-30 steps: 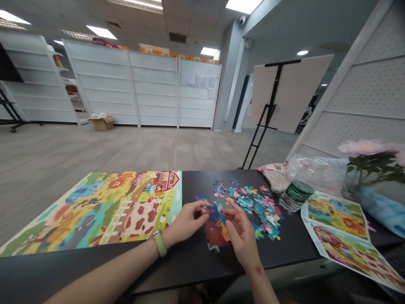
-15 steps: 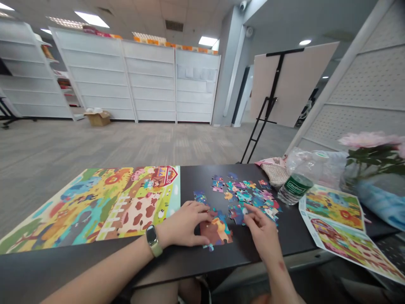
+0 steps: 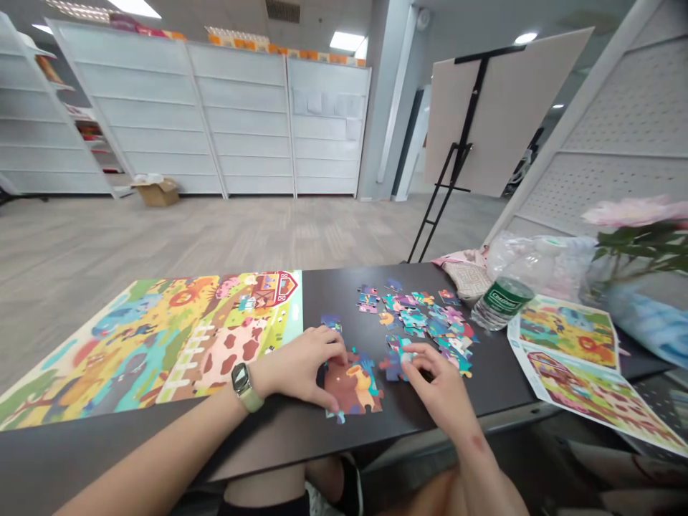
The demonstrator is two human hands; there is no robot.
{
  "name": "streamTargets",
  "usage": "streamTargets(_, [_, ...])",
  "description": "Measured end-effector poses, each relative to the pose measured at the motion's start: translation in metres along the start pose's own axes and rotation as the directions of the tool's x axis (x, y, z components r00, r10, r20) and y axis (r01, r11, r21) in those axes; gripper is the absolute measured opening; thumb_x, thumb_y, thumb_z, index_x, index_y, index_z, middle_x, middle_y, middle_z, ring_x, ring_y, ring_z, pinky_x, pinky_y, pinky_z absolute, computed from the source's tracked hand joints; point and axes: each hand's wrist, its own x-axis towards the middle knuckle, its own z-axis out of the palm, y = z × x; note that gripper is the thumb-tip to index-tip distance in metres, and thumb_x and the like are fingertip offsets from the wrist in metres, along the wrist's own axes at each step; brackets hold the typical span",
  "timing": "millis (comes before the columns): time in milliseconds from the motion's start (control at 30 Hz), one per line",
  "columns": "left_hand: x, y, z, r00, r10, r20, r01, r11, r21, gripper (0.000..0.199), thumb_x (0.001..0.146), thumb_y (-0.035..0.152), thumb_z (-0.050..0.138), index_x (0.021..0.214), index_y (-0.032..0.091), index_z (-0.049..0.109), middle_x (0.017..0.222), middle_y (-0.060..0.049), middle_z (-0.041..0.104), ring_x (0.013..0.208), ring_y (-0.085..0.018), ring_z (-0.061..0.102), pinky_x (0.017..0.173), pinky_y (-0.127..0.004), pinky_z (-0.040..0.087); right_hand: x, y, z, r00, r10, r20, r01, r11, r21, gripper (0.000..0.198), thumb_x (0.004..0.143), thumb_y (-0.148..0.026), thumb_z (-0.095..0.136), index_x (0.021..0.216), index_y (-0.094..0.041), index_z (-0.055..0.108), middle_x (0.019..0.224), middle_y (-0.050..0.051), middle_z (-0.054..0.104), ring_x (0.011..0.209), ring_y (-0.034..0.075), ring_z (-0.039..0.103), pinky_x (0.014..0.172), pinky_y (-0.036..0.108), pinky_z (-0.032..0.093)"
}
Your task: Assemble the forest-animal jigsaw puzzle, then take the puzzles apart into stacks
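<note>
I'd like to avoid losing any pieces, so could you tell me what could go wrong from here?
The joined cluster under the left hand lies close to the table's near edge; a push could slide it off. The right hand works beside the loose pieces, so a sweep might scatter them. The water bottle lies on its side next to them and may roll.

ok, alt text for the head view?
Left hand rests on a joined puzzle cluster on a black table; right hand fingers a loose piece beside scattered pieces. Finished puzzle lies left.
</note>
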Motion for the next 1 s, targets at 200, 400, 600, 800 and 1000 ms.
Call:
streamTargets(200, [0.0013, -0.0042, 0.0012, 0.998, -0.046, -0.03, 0.044, 0.997, -0.063, 0.06, 0.076, 0.063, 0.073, 0.115, 0.02, 0.055, 0.108, -0.007, 0.059, 0.097, -0.025, 0.056, 0.085, -0.034, 0.045, 0.0019, 0.0041, 0.0038, 1.0, 0.025, -0.005, -0.026, 0.998, -0.059, 0.026, 0.089, -0.043, 0.057, 0.103, -0.022, 0.062, 0.067, -0.002, 0.067, 0.069, 0.019, 0.065, 0.064, 0.028, 0.046])
streamTargets(400, [0.0018, -0.0078, 0.0033, 0.999, -0.029, -0.041, 0.028, 0.999, -0.037, 0.067, 0.074, 0.06, 0.077, 0.124, 0.022, 0.054, 0.116, -0.009, 0.058, 0.107, -0.03, 0.054, 0.094, -0.04, 0.045, 0.0021, 0.0028, 0.0032, 0.999, 0.006, 0.045, -0.001, 0.994, -0.113, 0.025, 0.09, -0.043, 0.056, 0.101, -0.023, 0.065, 0.068, -0.001, 0.067, 0.075, 0.021, 0.065, 0.078, 0.034, 0.047])
streamTargets(600, [0.0014, -0.0063, 0.0016, 1.0, -0.015, -0.013, 0.014, 1.0, -0.019, 0.065, 0.078, 0.06, 0.074, 0.128, 0.023, 0.055, 0.12, -0.01, 0.057, 0.11, -0.03, 0.054, 0.097, -0.041, 0.044, 0.0045, 0.0014, 0.0087, 1.0, -0.023, 0.011, 0.025, 0.959, -0.281, 0.018, 0.086, -0.036, 0.056, 0.093, -0.025, 0.067, 0.074, 0.002, 0.067, 0.087, 0.026, 0.062, 0.081, 0.039, 0.046])
streamTargets(800, [0.0014, -0.0043, -0.0007, 1.0, -0.01, -0.001, 0.01, 1.0, -0.009, 0.063, 0.078, 0.061, 0.073, 0.125, 0.023, 0.057, 0.121, -0.01, 0.057, 0.11, -0.03, 0.055, 0.097, -0.041, 0.044, 0.0052, 0.0, 0.0098, 0.999, -0.043, 0.002, 0.041, 0.948, -0.316, 0.015, 0.084, -0.033, 0.056, 0.09, -0.026, 0.068, 0.076, 0.002, 0.068, 0.09, 0.026, 0.061, 0.083, 0.041, 0.045])
streamTargets(1000, [0.0007, -0.0065, 0.001, 0.999, -0.038, -0.012, 0.038, 0.999, -0.008, 0.075, 0.075, 0.063, 0.075, 0.133, 0.022, 0.052, 0.123, -0.011, 0.057, 0.113, -0.032, 0.053, 0.098, -0.043, 0.045, 0.0047, 0.0012, 0.0098, 0.997, -0.078, 0.003, 0.074, 0.935, -0.348, 0.017, 0.084, -0.031, 0.058, 0.096, -0.026, 0.069, 0.081, 0.003, 0.067, 0.093, 0.027, 0.06, 0.086, 0.043, 0.046])
